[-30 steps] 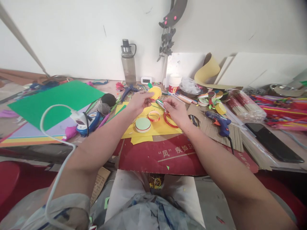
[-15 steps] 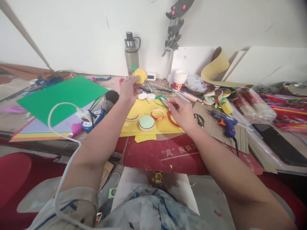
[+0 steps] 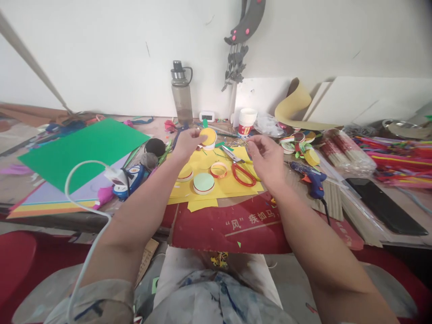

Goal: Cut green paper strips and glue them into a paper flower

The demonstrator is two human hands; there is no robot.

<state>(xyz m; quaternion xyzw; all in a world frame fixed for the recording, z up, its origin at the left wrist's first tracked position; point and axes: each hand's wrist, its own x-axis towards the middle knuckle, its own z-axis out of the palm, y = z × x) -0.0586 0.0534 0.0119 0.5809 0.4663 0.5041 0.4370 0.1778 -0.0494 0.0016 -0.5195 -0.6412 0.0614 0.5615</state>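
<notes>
My left hand (image 3: 187,145) pinches a round yellow disc (image 3: 208,136) with a pale rim and a small green tab on top, held above the yellow paper (image 3: 175,193). My right hand (image 3: 267,157) is off to the right with thumb and fingers drawn together; whatever they hold, if anything, is too small to name. Close to it, red-handled scissors (image 3: 243,174) lie on the yellow paper, blades pointing up and left. Nearer me are a pale green round disc (image 3: 204,183), an orange-red ring (image 3: 218,170) and another yellow disc (image 3: 185,174), partly behind my left arm.
A hot glue gun (image 3: 312,179) and a black phone (image 3: 384,204) lie at right. Behind stand a water bottle (image 3: 181,94) and stacked paper cups (image 3: 247,121). Green sheet (image 3: 84,150) and a white cable (image 3: 69,180) are at left.
My left hand has brought the yellow disc lower and to the right. My right hand has moved right, and the scissors beside it show more fully on the paper. The view has tilted up.
</notes>
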